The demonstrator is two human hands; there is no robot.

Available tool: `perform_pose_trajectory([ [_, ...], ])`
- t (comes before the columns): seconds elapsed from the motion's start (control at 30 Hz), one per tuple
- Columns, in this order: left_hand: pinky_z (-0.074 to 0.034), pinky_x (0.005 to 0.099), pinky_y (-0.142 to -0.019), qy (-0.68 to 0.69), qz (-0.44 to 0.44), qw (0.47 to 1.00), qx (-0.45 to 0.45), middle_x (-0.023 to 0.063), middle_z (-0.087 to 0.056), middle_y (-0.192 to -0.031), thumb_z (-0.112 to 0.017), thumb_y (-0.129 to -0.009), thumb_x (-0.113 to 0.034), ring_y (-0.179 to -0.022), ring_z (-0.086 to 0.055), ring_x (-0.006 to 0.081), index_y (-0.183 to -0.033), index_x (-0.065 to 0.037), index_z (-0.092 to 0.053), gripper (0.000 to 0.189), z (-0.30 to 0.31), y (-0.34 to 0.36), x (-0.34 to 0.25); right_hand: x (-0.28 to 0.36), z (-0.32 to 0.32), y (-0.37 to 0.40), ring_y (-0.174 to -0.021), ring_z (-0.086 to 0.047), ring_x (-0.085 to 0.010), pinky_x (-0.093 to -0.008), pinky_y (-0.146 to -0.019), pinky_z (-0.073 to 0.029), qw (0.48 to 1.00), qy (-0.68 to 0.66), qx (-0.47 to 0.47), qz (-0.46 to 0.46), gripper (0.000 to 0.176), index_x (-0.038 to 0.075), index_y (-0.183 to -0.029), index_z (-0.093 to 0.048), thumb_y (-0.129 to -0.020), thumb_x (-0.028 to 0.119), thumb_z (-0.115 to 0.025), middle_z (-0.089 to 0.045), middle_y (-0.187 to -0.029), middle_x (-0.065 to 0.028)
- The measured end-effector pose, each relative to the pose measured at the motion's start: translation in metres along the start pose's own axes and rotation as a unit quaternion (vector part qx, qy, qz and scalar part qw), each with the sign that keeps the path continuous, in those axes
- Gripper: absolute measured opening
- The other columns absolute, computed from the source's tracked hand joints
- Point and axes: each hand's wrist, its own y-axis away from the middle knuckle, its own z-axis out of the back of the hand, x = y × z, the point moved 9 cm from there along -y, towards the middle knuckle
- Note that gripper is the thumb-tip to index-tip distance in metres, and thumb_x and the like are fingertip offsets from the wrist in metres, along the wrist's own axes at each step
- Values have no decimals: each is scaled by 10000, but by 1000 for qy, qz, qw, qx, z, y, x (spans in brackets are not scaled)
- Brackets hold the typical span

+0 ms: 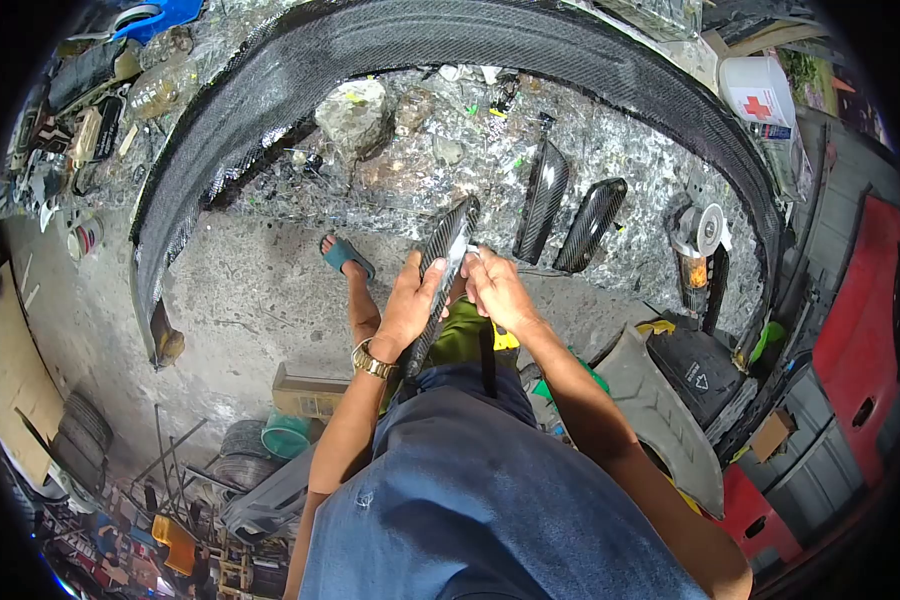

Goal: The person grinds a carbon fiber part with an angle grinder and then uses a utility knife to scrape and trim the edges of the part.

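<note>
Beside bench (630, 240) — slim, glossy black-weave piece (446, 235), gripped by left hand (410, 300); right hand (500, 290) alongside — grip unclear.

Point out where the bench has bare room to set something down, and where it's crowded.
A stained but free-looking patch of bench lies between the grinder and the nearer loose black piece, inside the big black arch. A narrow gap separates that piece from the other. Clutter crowds the bench's left end.
</note>
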Motion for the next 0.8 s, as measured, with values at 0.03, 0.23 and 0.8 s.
perform_pose_trajectory([
  [0.03,-501,273,-448,5,7,1000,-1,73,-608,-739,-524,-1030,-395,-546,-624,151,-1095,-51,-471,354,0,1,-1,-2,-1,1,-419,-532,-158,-315,-425,-443,1000,-19,6,-15,368,-5,-969,-552,-1050,320,-401,-566,-608,-68],
  [0.23,-503,276,-449,26,17,1000,-1,78,-607,-746,-534,-1026,-393,-544,-616,151,-1081,-48,-475,354,-2,2,0,-17,-3,-6,-420,-533,-149,-293,-402,-441,991,-85,70,-70,359,-4,-952,-535,-1055,313,-400,-575,-613,-71],
  [0.8,-525,279,-468,0,19,1000,-21,91,-629,-803,-540,-1026,-371,-592,-634,152,-1128,4,-467,395,-4,3,3,-22,-4,-4,-445,-558,-207,-345,-443,-446,992,-118,48,14,287,41,-962,-528,-1052,296,-430,-591,-634,-99],
])
